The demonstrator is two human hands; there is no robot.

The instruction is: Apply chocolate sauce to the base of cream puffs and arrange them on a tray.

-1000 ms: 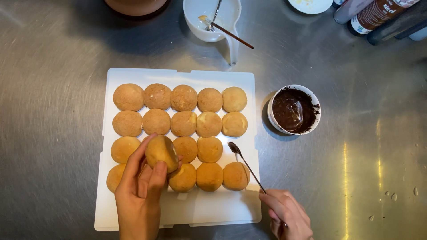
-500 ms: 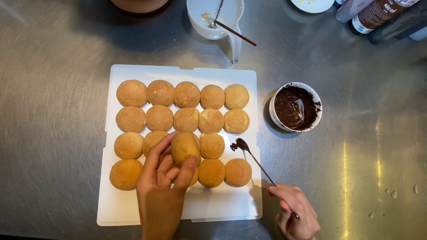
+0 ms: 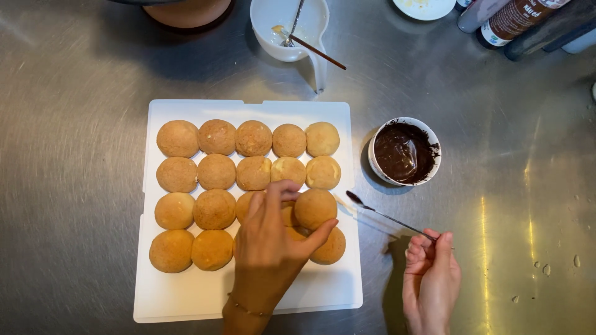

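Several round golden buns lie in rows on a white board [image 3: 186, 298]. My left hand [image 3: 270, 245] reaches over the lower right of the rows and its fingertips grip one bun [image 3: 315, 208] in the third row. My right hand [image 3: 430, 279] is to the right of the board, pinching a thin metal tool [image 3: 388, 216] whose dark, chocolate-coated tip points at the gripped bun, just short of it. A small white bowl of dark chocolate [image 3: 405, 152] stands right of the board, above the tool.
A white spouted bowl [image 3: 292, 25] with utensils in it sits at the top centre. A brown pot [image 3: 186, 11] is at top left, a white dish [image 3: 424, 7] and bottles [image 3: 515, 18] at top right. Everything rests on a steel counter [image 3: 74, 186].
My left hand has shifted rightwards along the third row from bun to bun. My right hand and the tool have moved up and right, the tip following.
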